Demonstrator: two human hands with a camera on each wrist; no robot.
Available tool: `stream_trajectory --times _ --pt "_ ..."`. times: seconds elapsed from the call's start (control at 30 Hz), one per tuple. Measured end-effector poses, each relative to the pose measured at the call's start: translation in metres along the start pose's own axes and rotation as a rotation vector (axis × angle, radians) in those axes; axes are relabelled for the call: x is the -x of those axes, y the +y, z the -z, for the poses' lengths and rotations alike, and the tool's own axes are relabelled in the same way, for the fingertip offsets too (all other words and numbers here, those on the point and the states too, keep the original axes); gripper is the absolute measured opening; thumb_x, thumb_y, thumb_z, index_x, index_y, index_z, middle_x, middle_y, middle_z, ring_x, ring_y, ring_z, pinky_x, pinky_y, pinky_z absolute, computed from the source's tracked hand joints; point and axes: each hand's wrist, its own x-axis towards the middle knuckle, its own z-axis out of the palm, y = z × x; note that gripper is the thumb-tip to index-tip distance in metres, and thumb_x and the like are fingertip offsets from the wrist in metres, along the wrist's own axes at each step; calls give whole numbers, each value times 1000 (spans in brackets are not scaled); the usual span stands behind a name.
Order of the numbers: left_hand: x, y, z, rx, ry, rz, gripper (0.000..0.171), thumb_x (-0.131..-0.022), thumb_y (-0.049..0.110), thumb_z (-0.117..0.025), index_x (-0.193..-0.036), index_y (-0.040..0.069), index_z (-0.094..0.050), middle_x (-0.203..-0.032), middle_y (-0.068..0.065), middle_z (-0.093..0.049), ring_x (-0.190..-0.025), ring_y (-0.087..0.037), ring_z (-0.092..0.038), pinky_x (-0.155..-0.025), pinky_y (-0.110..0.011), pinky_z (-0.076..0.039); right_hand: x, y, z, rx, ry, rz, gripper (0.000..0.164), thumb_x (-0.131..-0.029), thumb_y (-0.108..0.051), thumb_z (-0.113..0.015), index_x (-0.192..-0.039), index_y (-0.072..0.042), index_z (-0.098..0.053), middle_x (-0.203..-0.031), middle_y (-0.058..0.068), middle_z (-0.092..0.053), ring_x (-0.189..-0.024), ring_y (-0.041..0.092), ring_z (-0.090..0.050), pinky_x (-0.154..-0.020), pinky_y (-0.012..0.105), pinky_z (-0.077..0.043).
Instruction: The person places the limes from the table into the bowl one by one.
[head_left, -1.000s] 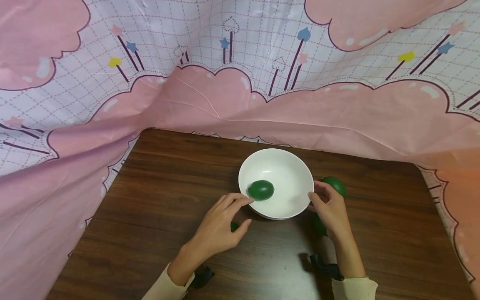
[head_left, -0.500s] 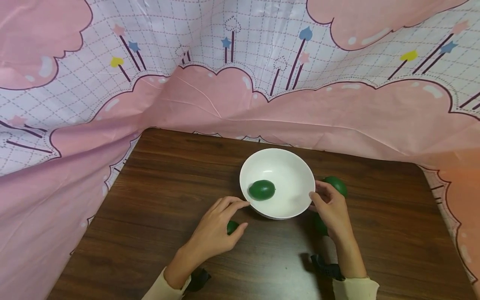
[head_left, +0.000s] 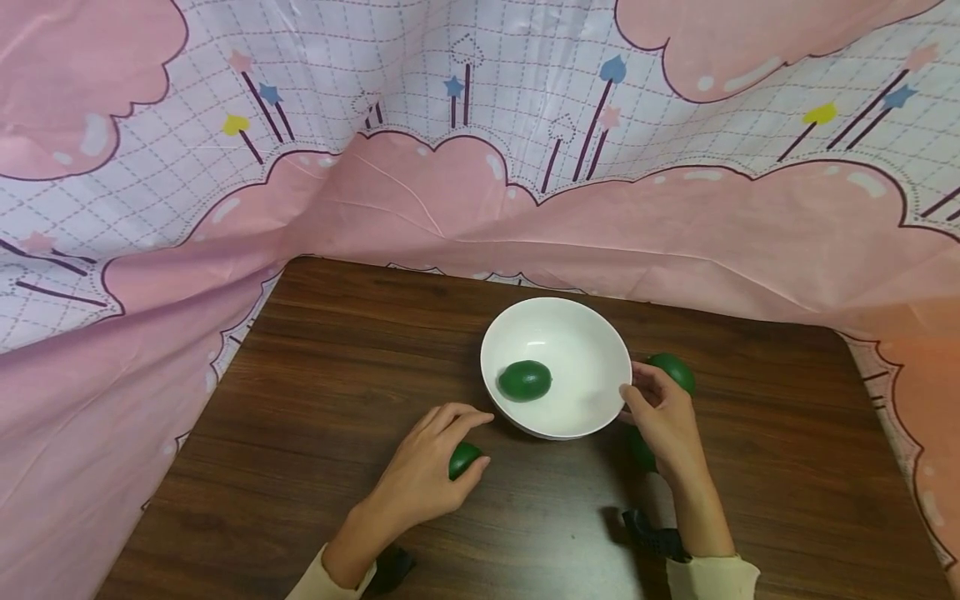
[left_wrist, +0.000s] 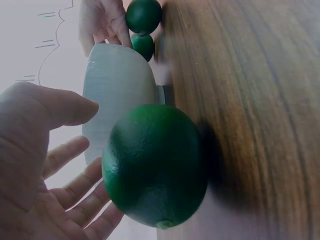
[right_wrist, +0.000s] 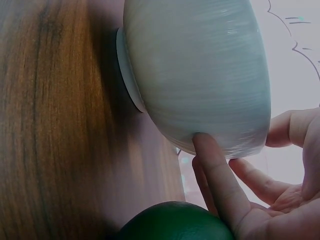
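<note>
Nearest to us, at the lower edge, a left sleeve [head_left: 324,582] and a right sleeve [head_left: 714,577], both pale, showed above the brown wooden surface [head_left: 337,367]. Just past them, we saw the left hand [head_left: 420,467] with its thumb and fingers spread about a loose lime [head_left: 464,460] on the surface; whether they touched it we could not tell. Level with it on the right, a half-hidden lime [head_left: 642,450] lay below the right hand [head_left: 663,417], which pinched the bowl's right edge between thumb and fingers. The white bowl [head_left: 581,358] stood upright between the hands, and we saw an inner lime [head_left: 525,381] resting in its near left part. Beside the bowl, behind the right hand's fingers, lay an outer lime [head_left: 673,372]. Farthest from us hung a pink and white cloth [head_left: 600,233].
</note>
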Motion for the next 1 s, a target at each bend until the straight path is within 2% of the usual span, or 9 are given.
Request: stream_trajectory --times 0.17,0.4,1.0 --pt "4 -2 -1 11 -4 20 51 -94 30 -80 -142 25 -65 -134 7 -63 -123 -14 -59 -98 -40 -56 0 0 0 -3 6 2 48 -107 -20 -59 -151 -1 -53 -144 25 -60 -105 10 -70 -79 25 -65" --pt "10 -5 -3 2 -8 31 51 -94 31 -79 -142 26 -64 -135 8 -62 -120 -13 -59 -94 -37 -55 0 1 -1 -6 7 3 47 -107 -21 -59 -150 -1 -54 -143 25 -61 -107 13 -70 -79 25 -65" --pt "16 -10 -5 -11 -13 32 52 -93 32 -81 -142 26 -64 -133 8 -63 -122 -14 -60 -94 -38 -56 0 1 -1 1 13 6 46 -107 -19 -58 -150 -1 -54 -143 25 -61 -109 14 -71 -79 24 -65"
